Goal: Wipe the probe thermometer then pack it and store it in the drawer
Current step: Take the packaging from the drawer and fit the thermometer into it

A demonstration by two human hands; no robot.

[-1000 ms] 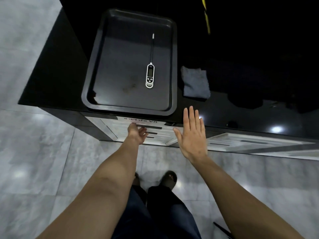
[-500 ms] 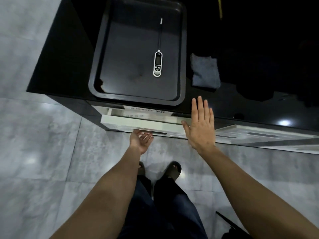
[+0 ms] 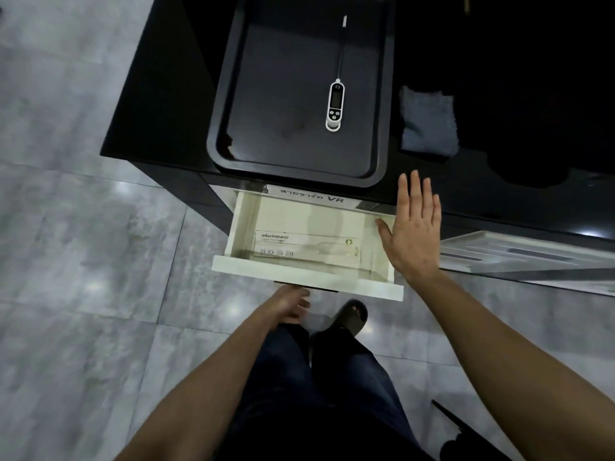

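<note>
Drawer (image 3: pixel 307 276) open under the counter (image 3: pixel 166 104), a clear case (image 3: pixel 307 245) lying flat inside it. The left hand (image 3: pixel 289 304) is under the drawer's front edge with its fingers curled at the handle – whether it actually grips the handle I cannot tell. The right hand (image 3: pixel 411 232) hangs flat and spread over the drawer's right side, holding nothing. The thermometer (image 3: pixel 335 106) lies on the black tray (image 3: pixel 219 94) on the counter, probe pointing away, with a grey cloth (image 3: pixel 427 123) just beside the tray on the right.

As I judge it, the step in hand is getting the case out. Best to leave the drawer open, lift the case by its long edges with the free hand and set it on the counter near the tray – then take the cloth and wipe the thermometer from body to tip before packing.
</note>
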